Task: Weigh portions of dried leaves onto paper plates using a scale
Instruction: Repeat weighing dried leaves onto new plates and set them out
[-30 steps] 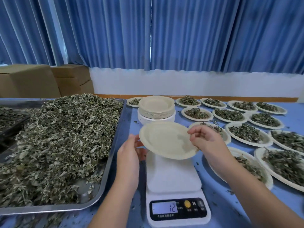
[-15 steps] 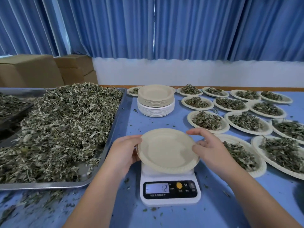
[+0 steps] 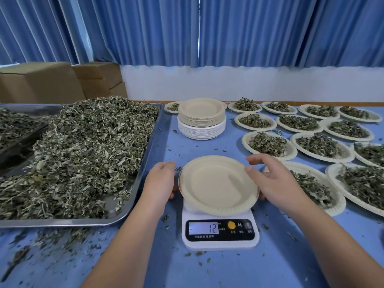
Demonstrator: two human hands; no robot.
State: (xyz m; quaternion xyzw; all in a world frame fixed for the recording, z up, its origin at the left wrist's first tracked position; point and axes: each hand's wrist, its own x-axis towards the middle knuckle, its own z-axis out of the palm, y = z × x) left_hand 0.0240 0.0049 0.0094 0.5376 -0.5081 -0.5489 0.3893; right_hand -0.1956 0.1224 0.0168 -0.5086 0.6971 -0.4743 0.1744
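Note:
An empty beige paper plate (image 3: 218,183) lies on the platform of a white digital scale (image 3: 220,231) whose display reads 12 with a minus dash. My left hand (image 3: 160,179) holds the plate's left rim, with its fingers curled under the edge. At the right rim my right hand (image 3: 272,179) pinches the plate with the thumb on top and fingers below, the forefinger raised. A big heap of dried leaves (image 3: 83,159) fills a steel tray (image 3: 145,163) to the left.
A stack of empty paper plates (image 3: 201,119) stands behind the scale. Several plates filled with leaves (image 3: 268,144) cover the blue table on the right. Cardboard boxes (image 3: 41,82) sit at the back left. Leaf crumbs (image 3: 62,238) litter the table in front of the tray.
Both hands have brought the empty plate down from in the air onto the scale platform. The camera view has tilted so the scale sits lower and closer.

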